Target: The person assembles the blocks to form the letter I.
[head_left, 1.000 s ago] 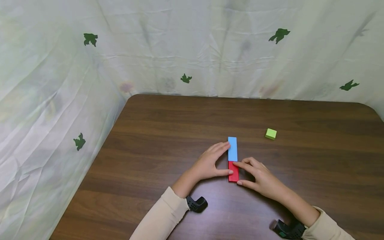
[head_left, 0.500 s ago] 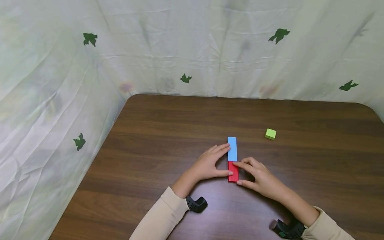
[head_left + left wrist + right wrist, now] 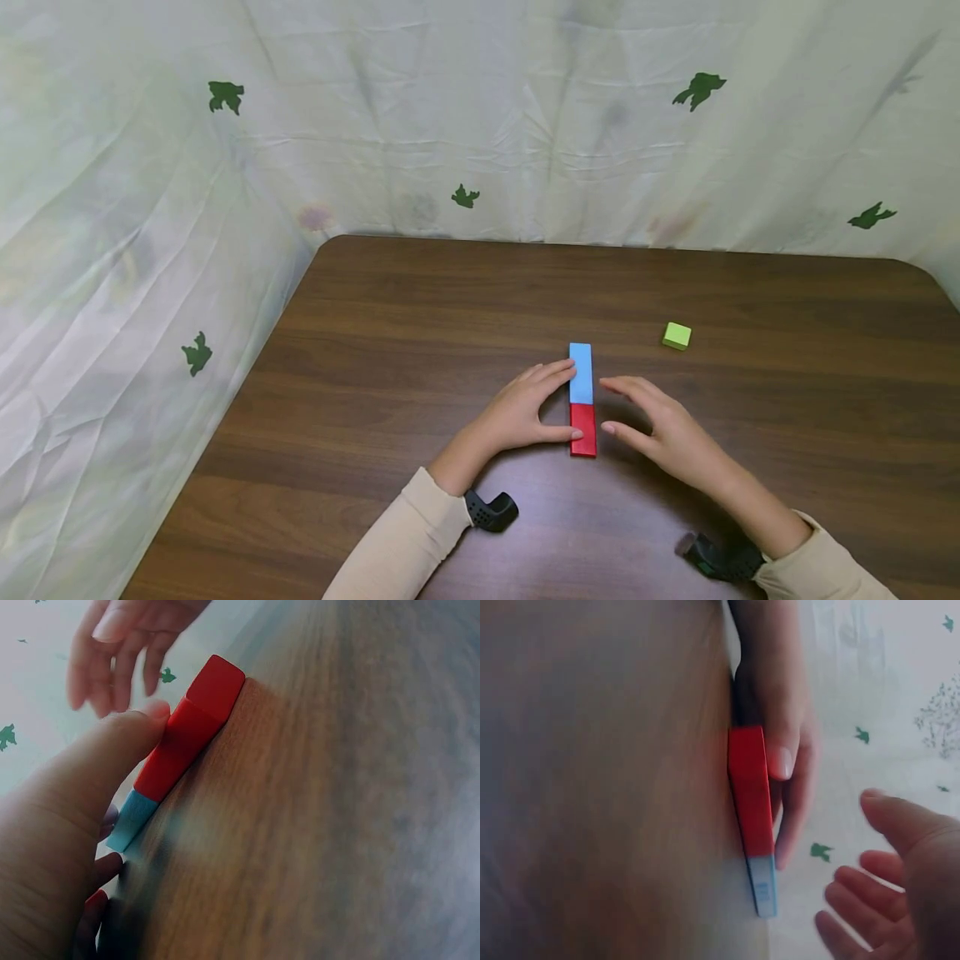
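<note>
A red block (image 3: 583, 442) and a blue block (image 3: 581, 385) lie end to end on the table, forming one straight line. My left hand (image 3: 517, 410) rests along their left side, its thumb touching the red block and its fingertips on the blue one. Those fingers are extended, not wrapped round either block. To the right of the blocks, my right hand (image 3: 667, 429) hovers apart from them, thumb and fingers spread with nothing between. In the right wrist view the red block (image 3: 750, 791) appears nearer the camera, with the blue block (image 3: 763, 889) beyond it.
A small green block (image 3: 677, 336) sits farther back on the brown wooden table (image 3: 375, 333), to the right. Behind and left of the table hangs a pale curtain (image 3: 450, 108) with green leaf-like shapes.
My right hand has let go of the red block and moved slightly away to the right, its fingers spreading. The left hand and the blocks have stayed practically in place.
</note>
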Demonstrator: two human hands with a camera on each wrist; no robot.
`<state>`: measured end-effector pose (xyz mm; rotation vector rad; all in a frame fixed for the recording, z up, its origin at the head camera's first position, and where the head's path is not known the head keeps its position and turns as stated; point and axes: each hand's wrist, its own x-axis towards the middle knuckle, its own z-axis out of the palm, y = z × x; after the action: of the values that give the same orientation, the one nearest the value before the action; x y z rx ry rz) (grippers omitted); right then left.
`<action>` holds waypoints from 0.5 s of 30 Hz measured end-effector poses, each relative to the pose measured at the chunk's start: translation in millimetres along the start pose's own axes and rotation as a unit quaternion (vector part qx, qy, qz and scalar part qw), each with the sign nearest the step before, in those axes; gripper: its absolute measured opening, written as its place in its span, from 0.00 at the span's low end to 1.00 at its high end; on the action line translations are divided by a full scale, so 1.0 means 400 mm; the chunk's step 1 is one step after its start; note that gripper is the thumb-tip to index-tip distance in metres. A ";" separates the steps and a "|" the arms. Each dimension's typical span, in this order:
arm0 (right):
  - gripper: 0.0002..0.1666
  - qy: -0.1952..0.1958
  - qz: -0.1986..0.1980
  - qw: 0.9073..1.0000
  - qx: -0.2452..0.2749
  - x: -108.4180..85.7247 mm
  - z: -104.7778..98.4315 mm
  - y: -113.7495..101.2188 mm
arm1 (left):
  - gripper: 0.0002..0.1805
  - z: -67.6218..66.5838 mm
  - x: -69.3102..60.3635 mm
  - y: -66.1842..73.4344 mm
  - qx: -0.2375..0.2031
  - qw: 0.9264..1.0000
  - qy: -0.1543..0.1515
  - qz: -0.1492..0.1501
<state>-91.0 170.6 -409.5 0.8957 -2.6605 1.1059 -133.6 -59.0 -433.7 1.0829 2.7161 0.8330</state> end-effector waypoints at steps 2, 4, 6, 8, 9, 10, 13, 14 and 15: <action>0.32 0.022 -0.003 1.000 -0.007 0.007 -0.009 -0.002 | 0.43 0.000 0.000 0.000 0.000 1.000 -0.002 -0.002; 0.35 0.042 -0.008 0.999 -0.014 0.013 -0.018 -0.001 | 0.43 0.000 0.000 0.000 0.000 1.000 -0.004 -0.005; 0.37 0.059 -0.016 0.998 -0.021 0.019 -0.028 0.000 | 0.43 0.000 0.000 0.000 0.000 1.000 -0.005 -0.007; 0.39 0.075 -0.025 0.996 -0.029 0.025 -0.037 0.003 | 0.43 0.001 0.000 0.000 0.001 1.000 -0.007 -0.010; 0.39 0.080 -0.029 0.996 -0.031 0.028 -0.041 0.005 | 0.43 0.001 0.000 0.000 0.002 1.000 -0.008 -0.011; 0.39 0.087 -0.033 0.995 -0.036 0.031 -0.045 0.007 | 0.43 0.001 0.000 0.000 0.002 1.000 -0.008 -0.011; 0.39 0.103 -0.037 0.993 -0.048 0.041 -0.058 0.014 | 0.43 0.002 0.001 -0.001 0.002 1.000 -0.010 -0.011; 0.38 0.107 -0.037 0.992 -0.053 0.044 -0.063 0.017 | 0.44 0.002 0.002 -0.001 0.002 1.000 -0.009 -0.011; 0.37 0.112 -0.037 0.991 -0.057 0.047 -0.067 0.020 | 0.43 0.002 0.002 -0.001 0.002 1.000 -0.009 -0.009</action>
<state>-113.8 184.2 -388.9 0.7914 -2.4595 0.9656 -134.4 -58.3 -434.5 1.0590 2.7102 0.8112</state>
